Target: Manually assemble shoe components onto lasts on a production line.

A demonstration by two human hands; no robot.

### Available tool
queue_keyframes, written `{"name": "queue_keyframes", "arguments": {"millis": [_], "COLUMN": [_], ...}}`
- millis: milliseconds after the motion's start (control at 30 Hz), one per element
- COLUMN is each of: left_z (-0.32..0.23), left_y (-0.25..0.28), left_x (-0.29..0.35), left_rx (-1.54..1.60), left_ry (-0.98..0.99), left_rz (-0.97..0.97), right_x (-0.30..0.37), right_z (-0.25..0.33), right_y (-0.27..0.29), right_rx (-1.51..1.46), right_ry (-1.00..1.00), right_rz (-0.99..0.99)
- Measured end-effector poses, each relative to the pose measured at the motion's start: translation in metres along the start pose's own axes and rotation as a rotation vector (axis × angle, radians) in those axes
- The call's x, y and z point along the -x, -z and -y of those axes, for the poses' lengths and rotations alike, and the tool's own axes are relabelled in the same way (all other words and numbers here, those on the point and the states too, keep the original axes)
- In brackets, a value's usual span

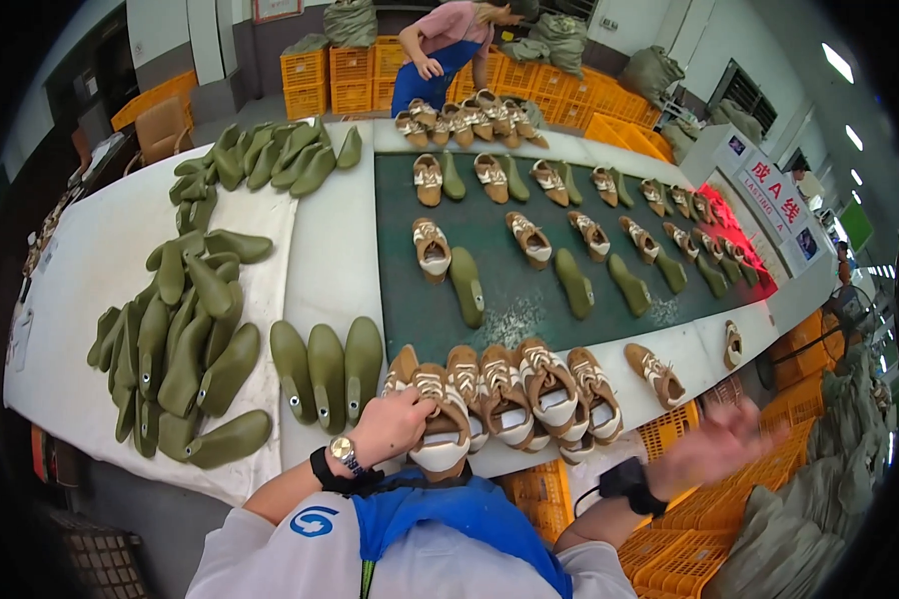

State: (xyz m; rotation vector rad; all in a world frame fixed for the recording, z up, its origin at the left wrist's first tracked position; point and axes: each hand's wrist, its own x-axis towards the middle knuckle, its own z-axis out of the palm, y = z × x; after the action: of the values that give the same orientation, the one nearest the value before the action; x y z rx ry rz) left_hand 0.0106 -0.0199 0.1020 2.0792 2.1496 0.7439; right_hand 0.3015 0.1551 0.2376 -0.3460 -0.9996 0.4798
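Note:
With its fingers closed on the side of a brown and white sneaker [441, 427], my left hand [395, 424] is at the near edge of the table. Several more laced sneakers [549, 389] stand packed together just right of it. To the left of that hand, three green shoe lasts [326, 371] lie side by side. My right hand [714, 449] is held out over the right side, beyond the table edge, blurred by motion. Its fingers look spread, and nothing shows in them. A single sneaker [655, 375] lies on the white border near it.
A green conveyor belt [420, 319] carries rows of sneakers and lasts toward a red-lit machine [769, 205]. Green lasts [175, 339] are heaped on the left table. A co-worker [449, 50] stands at the far side by more sneakers. Orange crates [539, 496] stand below right.

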Motion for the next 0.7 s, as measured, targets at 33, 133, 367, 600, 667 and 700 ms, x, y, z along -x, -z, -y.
{"name": "queue_keyframes", "arguments": {"millis": [33, 133, 367, 600, 667, 700], "left_z": [0.001, -0.001, 0.001, -0.001, -0.001, 0.001], "left_y": [0.0, 0.0, -0.002, 0.003, 0.003, 0.005], "left_x": [0.0, -0.002, -0.001, 0.0, 0.0, 0.005], "left_rx": [-0.001, 0.006, -0.015, -0.04, -0.023, -0.024], "left_ry": [0.002, 0.015, -0.003, 0.035, 0.01, 0.019], "left_rz": [-0.002, 0.01, 0.018, 0.038, 0.006, -0.035], "right_x": [-0.017, -0.03, -0.017, 0.0, 0.019, 0.037], "right_z": [0.012, 0.064, 0.066, 0.048, 0.029, 0.032], "right_y": [0.015, 0.051, 0.049, 0.011, 0.002, -0.029], "right_rx": [-0.084, -0.077, -0.078, 0.121, 0.317, 0.283], "right_ry": [0.143, 0.588, 0.761, 0.675, 0.452, 0.152], "right_rz": [-0.152, -0.233, -0.037, -0.205, -0.08, 0.185]}}
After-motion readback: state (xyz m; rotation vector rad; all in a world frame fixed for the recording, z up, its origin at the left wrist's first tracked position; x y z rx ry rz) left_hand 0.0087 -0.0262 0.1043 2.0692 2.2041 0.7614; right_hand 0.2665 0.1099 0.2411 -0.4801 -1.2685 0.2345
